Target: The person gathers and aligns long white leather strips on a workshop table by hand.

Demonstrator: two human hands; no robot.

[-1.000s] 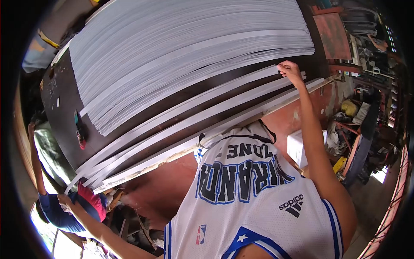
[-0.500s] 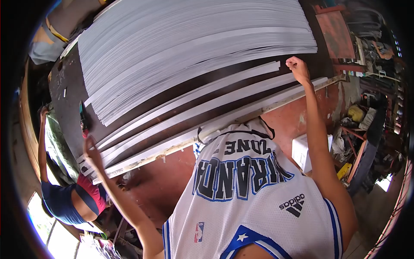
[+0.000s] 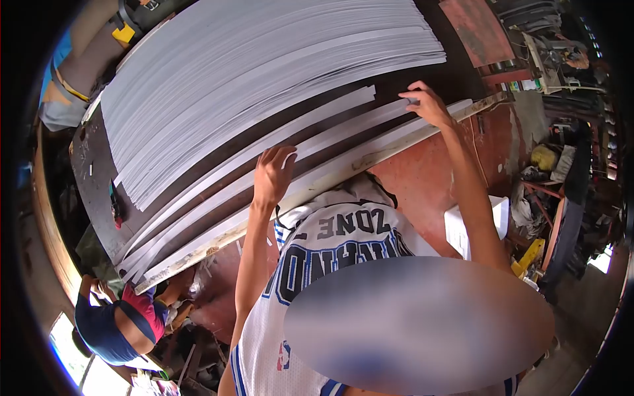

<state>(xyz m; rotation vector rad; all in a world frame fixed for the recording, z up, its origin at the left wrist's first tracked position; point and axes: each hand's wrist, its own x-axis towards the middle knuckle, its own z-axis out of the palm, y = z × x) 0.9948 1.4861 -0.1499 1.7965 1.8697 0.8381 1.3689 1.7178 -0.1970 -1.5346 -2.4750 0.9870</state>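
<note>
Long white strips lie across the dark tabletop (image 3: 456,86). Several sit apart from the big stack of strips (image 3: 271,86), nearer the table's front edge. Over these loose strips (image 3: 330,135) is my left hand (image 3: 272,178), its fingers curled closed, with a thin white curved piece (image 3: 288,158) showing at the fingertips; I cannot tell what else it grips. My right hand (image 3: 429,105) reaches to the right end of a loose strip. Its thumb and fingers are apart, fingertips right at that end.
A utility knife (image 3: 115,208) lies at the table's left. Another person (image 3: 122,323) bends at lower left. To the right stand a white box (image 3: 456,231) and cluttered shelving (image 3: 561,99). A blurred oval hides part of my jersey (image 3: 330,257).
My left hand has moved right, from beside the utility knife to the middle of the loose strips. My right hand has shifted left to a strip's end, fingers spreading. The other person's arm has drawn in.
</note>
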